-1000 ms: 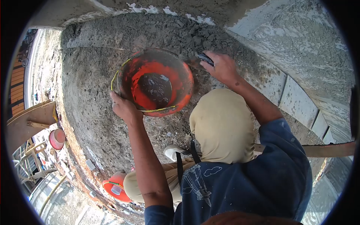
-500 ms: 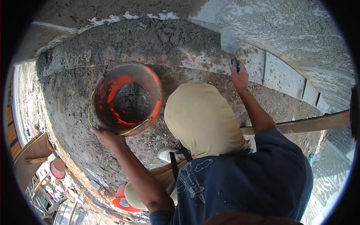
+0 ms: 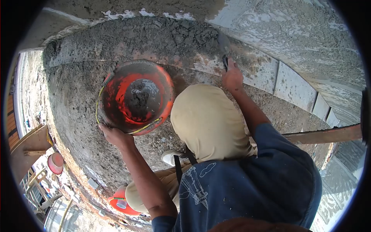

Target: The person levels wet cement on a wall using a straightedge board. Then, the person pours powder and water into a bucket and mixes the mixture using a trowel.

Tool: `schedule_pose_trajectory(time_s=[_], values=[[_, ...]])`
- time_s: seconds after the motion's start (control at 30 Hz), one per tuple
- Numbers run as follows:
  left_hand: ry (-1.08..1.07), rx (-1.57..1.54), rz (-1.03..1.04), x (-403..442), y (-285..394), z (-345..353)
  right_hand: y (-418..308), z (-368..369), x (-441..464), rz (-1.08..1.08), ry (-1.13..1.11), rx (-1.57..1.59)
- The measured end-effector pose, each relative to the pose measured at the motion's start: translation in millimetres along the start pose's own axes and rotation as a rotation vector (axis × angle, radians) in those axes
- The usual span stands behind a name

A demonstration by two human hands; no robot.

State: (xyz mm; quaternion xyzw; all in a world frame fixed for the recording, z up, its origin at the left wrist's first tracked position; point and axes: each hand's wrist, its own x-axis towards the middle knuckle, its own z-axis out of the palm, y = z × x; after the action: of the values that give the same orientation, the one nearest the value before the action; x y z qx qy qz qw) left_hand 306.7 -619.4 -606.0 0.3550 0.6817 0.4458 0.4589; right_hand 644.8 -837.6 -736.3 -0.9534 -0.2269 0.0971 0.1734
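Observation:
My left hand [image 3: 116, 136] grips the near rim of an orange bucket [image 3: 167, 83], whose mouth faces me. Grey mortar [image 3: 141, 96] lies in the bottom and is smeared around the inside. A yellow handle hangs along the bucket's side. In my right hand [image 3: 233, 76] is a trowel [image 3: 222, 43], held by its dark handle. Its blade, smeared grey, is at the right end of a band of wet mortar [image 3: 174, 34] along the foot of the wall. Whether the blade presses into the mortar I cannot tell.
A partly plastered wall [image 3: 293, 42] rises at right, with pale slabs [image 3: 293, 83] along its foot. A wooden plank [image 3: 328, 134] juts in from the right. Behind me are a red container [image 3: 123, 203] and a second bucket [image 3: 55, 163]. My bent knee [image 3: 208, 120] is between my arms.
My right hand has moved left, carrying the trowel blade from over the pale slabs to the mortar's edge. The bucket appears slightly farther right and up, still in my left hand.

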Motion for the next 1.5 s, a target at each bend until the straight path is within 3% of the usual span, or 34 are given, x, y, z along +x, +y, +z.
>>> schedule_pose_trajectory(time_s=[0.1,0.2,0.27,0.33,0.37,0.47,0.57,0.67,0.77,0.83,0.97,1.17,1.23,1.33,1.5], values=[[-0.017,0.042,0.008,1,-3,-3,66,-10,-12,0.096,0.165,-0.042],[-0.024,0.062,0.007,4,-4,-2,150,52,-8,0.574,0.142,0.305],[-0.016,0.049,0.021,2,-4,0,128,77,-18,0.637,0.102,0.481],[-0.044,0.036,0.015,3,-5,-1,72,78,-23,0.472,-0.002,0.394],[-0.057,0.031,0.011,3,-6,-2,38,52,-21,0.278,-0.084,0.217],[0.019,0.040,0.063,-1,-8,-1,-7,27,-17,0.043,-0.060,0.116],[0.005,0.060,0.048,0,-11,-6,6,15,-6,-0.067,0.005,0.129],[0.024,0.088,0.095,0,-13,-6,51,5,-1,-0.248,-0.033,0.374],[0.000,-0.009,-0.039,3,-10,-9,78,-23,8,-0.262,-0.392,0.107],[0.039,0.072,0.031,9,-19,-11,88,-18,18,-0.347,-0.521,0.045],[0.105,0.078,-0.005,-1,-8,-1,44,14,50,-0.357,-0.775,-0.032],[0.070,0.015,0.076,7,-27,-8,-125,121,146,-0.223,-0.427,0.033],[0.092,0.041,0.037,0,-23,-7,-137,131,151,-0.198,-0.426,0.074],[0.057,-0.154,0.042,-2,-26,2,-135,117,151,-0.225,-0.393,0.124],[0.096,-0.014,0.043,-5,-14,5,-121,97,136,-0.319,-0.326,0.143]])
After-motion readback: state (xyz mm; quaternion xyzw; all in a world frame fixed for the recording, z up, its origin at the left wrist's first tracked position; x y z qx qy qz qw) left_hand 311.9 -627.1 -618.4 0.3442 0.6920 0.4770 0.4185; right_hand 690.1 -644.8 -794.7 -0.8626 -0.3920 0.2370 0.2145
